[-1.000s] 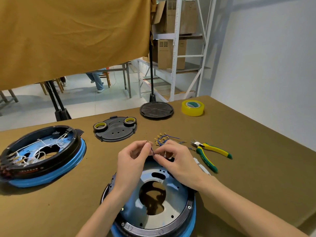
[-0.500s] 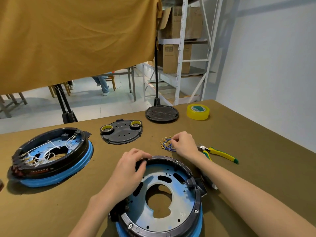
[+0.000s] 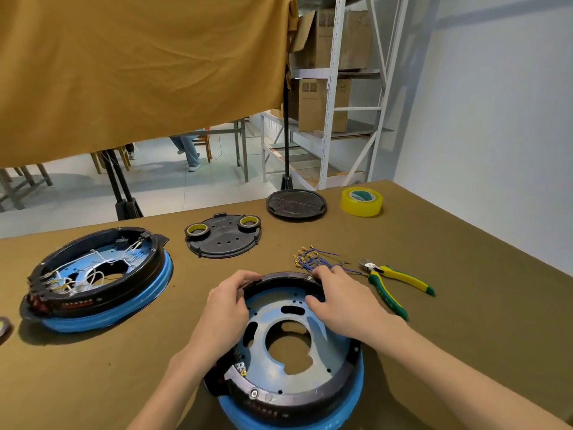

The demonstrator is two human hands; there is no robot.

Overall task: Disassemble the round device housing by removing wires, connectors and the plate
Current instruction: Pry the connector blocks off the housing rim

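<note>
The round device housing (image 3: 291,395), black with a blue lower ring, lies on the table in front of me. Inside it sits a bluish metal plate (image 3: 325,358) with a large centre hole. My left hand (image 3: 228,308) grips the housing's far left rim. My right hand (image 3: 341,301) holds the far right rim, thumb inside on the plate. A small pile of removed blue wires with brass connectors (image 3: 313,262) lies just beyond my right hand.
A second housing (image 3: 96,280), still full of white wires, sits at left. Yellow-green cutters (image 3: 393,283) lie at right. Farther back are a black cover plate with two tape rolls (image 3: 223,240), a black round lid (image 3: 296,203) and yellow tape (image 3: 361,201).
My right hand left the wire pile and came back to the housing rim. My left hand stayed on the rim's left side.
</note>
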